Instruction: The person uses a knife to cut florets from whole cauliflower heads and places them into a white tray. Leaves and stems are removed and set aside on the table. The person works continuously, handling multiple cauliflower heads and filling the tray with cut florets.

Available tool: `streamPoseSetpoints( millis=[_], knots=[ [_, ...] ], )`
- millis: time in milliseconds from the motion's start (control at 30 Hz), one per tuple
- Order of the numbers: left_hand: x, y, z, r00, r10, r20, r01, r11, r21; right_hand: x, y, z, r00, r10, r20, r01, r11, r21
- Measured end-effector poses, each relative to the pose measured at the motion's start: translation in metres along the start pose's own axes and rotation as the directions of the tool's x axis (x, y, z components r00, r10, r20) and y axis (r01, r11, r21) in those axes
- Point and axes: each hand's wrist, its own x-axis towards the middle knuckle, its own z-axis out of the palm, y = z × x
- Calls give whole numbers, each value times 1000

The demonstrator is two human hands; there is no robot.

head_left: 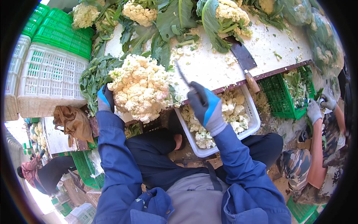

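A large cream cauliflower head (139, 88) is held at the table's near edge by my left hand (106, 98), gloved in grey, black and blue. The glove grips its left side; part of the fingers is hidden behind the head. My right hand (205, 105), in a matching glove, is closed around the handle of a knife (181, 73). Its narrow blade points up and away, to the right of the cauliflower and apart from it. Below the right hand, a white plastic basket (255, 116) holds cut cauliflower florets (233, 112).
A cleaver (242, 56) lies on the white table (201, 70), its wooden handle past the edge. Leafy cauliflowers (229, 14) line the far side. Stacked crates (53, 72) stand left. At right, a co-worker's gloved hands (314, 110) work beside a green crate (279, 95).
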Motion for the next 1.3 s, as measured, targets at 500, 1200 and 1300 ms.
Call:
streamPoseSetpoints(
  millis=[500,1200,1300],
  knots=[
    [-1,11,10,994,-100,-40,97,993,-70,0,-19,13,891,-341,300,372,927,-52],
    [-11,67,65,907,418,51,-420,905,60,84,21,29,910,-274,312,327,936,-130],
    [-13,74,56,973,217,78,-223,972,76,90,19,26,894,-283,347,355,920,-164]
  ],
)
